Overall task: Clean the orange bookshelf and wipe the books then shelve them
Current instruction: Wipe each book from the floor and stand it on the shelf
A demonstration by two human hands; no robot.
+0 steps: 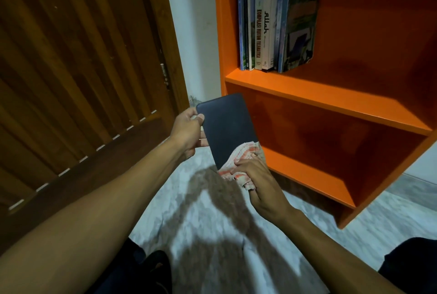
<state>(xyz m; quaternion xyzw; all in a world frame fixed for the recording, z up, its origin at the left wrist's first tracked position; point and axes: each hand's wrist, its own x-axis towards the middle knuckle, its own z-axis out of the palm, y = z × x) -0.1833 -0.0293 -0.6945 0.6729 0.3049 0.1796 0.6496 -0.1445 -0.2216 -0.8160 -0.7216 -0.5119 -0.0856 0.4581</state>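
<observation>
Orange paint covers the bookshelf, which fills the upper right of the frame and is the largest task thing in view. Its upper compartment holds a row of upright books pushed to the left side, the outermost one leaning a little against the others; the compartment below them, at centre right, shows nothing on its board. Brown slatted wood of a door takes up the whole left of the frame, with a strip of pale wall between it and the shelf. Pale marbled floor runs across the bottom, crossed by dark shadows of the arms.

At the centre of the frame, a dark blue book is held up in front of the shelf's lower compartment. The left hand pinches its left edge, thumb on the cover. The right hand grips a bunched pink and white cloth and presses it against the book's lower end.

The step in hand looks to be wiping this book. Most of the cover above the cloth still seems to need a pass. Next, the book would have to be stood upright beside the row above, or in the lower compartment.
</observation>
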